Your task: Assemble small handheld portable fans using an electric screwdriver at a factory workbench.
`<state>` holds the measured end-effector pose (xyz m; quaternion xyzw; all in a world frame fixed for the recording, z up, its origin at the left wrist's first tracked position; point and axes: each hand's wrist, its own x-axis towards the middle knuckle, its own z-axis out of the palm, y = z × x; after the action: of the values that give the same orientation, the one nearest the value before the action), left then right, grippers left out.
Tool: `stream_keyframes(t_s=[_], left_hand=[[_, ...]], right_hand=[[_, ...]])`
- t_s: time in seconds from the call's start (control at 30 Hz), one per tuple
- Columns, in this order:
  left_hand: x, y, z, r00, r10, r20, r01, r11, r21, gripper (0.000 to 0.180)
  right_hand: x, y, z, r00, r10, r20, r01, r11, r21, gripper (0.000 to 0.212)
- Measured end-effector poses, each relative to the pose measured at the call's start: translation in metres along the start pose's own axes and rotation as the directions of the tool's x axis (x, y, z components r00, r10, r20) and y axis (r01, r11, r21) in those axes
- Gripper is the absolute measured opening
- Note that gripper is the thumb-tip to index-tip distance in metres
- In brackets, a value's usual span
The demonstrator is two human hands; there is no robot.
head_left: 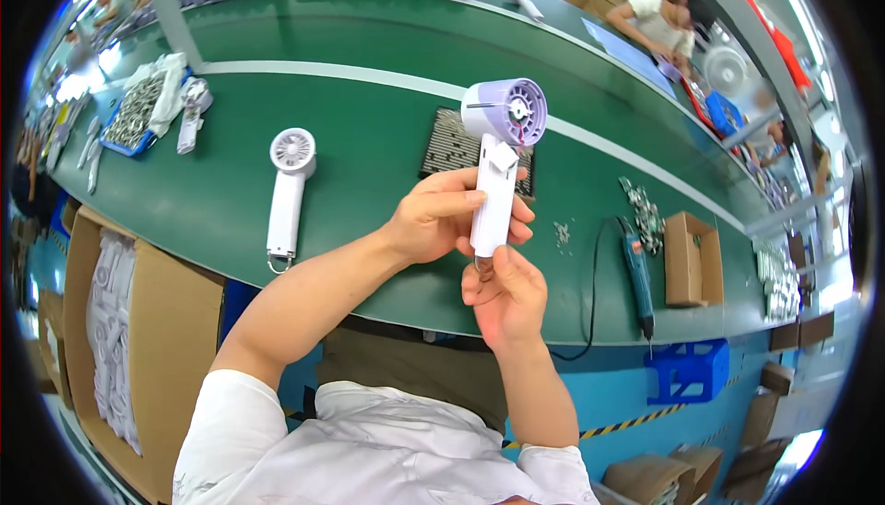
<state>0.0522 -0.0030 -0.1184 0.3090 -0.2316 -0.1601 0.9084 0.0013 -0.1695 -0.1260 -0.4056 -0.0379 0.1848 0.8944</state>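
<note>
Upright above the green workbench is a white handheld fan (494, 201) with a purple round head, its inner blades and a reddish wire showing. My left hand (435, 217) is wrapped round its handle, thumb across the front. At the handle's lower end my right hand (513, 298) pinches a small metal ring (482, 264), partly covered by the fingers. Another white handheld fan (289, 193), with a wire ring at its base, lies on the bench to the left. Behind the held fan sits a dark slotted tray (444, 146), partly hidden.
A teal electric screwdriver (637, 275) with a black cord lies at right, beside an open cardboard box (693, 261) and loose metal parts (643, 213). Small screws (562, 232) are scattered nearby. At left stand a blue tray (129, 132) of metal pieces and a large carton (175, 348).
</note>
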Motion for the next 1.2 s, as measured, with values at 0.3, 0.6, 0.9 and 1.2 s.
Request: stream_keyframes(t_s=[0.3, 0.6, 0.9, 1.2], left_hand=[[0.003, -0.020, 0.032, 0.965, -0.262, -0.029, 0.264, 0.963, 0.056, 0.049], [-0.034, -0.053, 0.047, 0.900, -0.112, -0.421, 0.248, 0.927, 0.282, 0.046], [-0.034, -0.076, 0.046, 0.828, -0.065, -0.557, 0.294, 0.896, 0.334, 0.050], [-0.031, -0.076, 0.045, 0.803, -0.071, -0.592, 0.282, 0.920, 0.272, 0.036]], right_hand=[[-0.039, 0.001, -0.038, 0.931, 0.119, 0.346, -0.219, 0.938, 0.267, 0.048], [-0.051, -0.134, -0.150, 0.577, -0.701, 0.420, -0.096, -0.569, -0.817, 0.023], [-0.043, -0.157, -0.206, 0.808, -0.588, 0.045, -0.371, -0.567, -0.735, 0.055], [-0.055, -0.161, -0.187, 0.644, -0.719, 0.260, -0.108, -0.422, -0.900, 0.034]])
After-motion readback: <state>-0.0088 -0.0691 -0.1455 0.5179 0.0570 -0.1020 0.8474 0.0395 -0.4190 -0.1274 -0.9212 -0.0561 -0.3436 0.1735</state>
